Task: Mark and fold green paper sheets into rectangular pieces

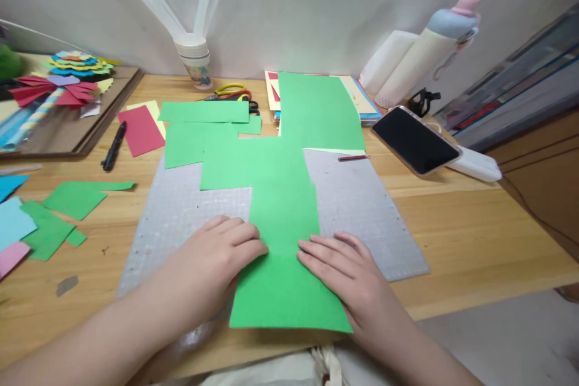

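Observation:
A long green paper sheet [284,217] lies on a grey cutting mat [357,205], its near end hanging past the mat toward me. My left hand [216,259] rests on the sheet's left edge, fingers together and lying flat, fingertips pressing the paper. My right hand [348,274] lies flat on the sheet's right edge, fingers stretched out. Neither hand holds anything; both press the paper down near its middle.
More green sheets [203,132] and a large green sheet [319,111] lie behind. Scissors [230,93], a red pencil [353,158], a black pen [114,146], a phone [414,140], a cup of white strips [195,60], paper scraps [49,217] and a paper craft [63,84] surround the mat.

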Demonstrator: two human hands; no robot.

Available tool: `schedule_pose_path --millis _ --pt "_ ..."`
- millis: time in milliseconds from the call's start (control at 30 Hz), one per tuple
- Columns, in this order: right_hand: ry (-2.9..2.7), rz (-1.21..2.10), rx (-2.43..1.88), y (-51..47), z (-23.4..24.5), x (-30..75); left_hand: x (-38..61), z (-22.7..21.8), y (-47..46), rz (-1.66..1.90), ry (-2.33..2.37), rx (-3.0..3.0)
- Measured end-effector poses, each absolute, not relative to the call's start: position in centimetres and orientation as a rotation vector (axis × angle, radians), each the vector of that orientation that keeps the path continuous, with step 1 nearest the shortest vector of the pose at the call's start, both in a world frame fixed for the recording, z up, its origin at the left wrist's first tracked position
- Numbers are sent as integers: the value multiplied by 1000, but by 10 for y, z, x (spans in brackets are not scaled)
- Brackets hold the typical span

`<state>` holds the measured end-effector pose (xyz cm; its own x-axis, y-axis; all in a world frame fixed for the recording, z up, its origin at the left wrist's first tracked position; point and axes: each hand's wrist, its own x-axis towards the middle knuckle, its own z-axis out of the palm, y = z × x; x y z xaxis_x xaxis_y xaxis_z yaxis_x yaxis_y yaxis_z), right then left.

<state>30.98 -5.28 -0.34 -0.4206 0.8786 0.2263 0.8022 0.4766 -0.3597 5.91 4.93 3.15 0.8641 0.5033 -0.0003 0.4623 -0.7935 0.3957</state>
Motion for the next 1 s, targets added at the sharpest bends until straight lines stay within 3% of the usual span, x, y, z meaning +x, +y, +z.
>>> schedule_pose_path --millis 200,600,733,867,1000 --pt "-2101 349 -1611 -54 -2 310 57 32 51 167 758 2674" --pt "-1887 353 -1893 -24 -4 301 62 19 56 354 1278 2479" --pt "-1884 315 -1939 -22 -4 299 64 20 51 465 1128 2608" --pt "-1879 281 -1953 -22 -7 298 67 21 48 343 825 2796" --pt "-1841 273 -1925 -24 -8 300 68 16 49 267 811 2832"
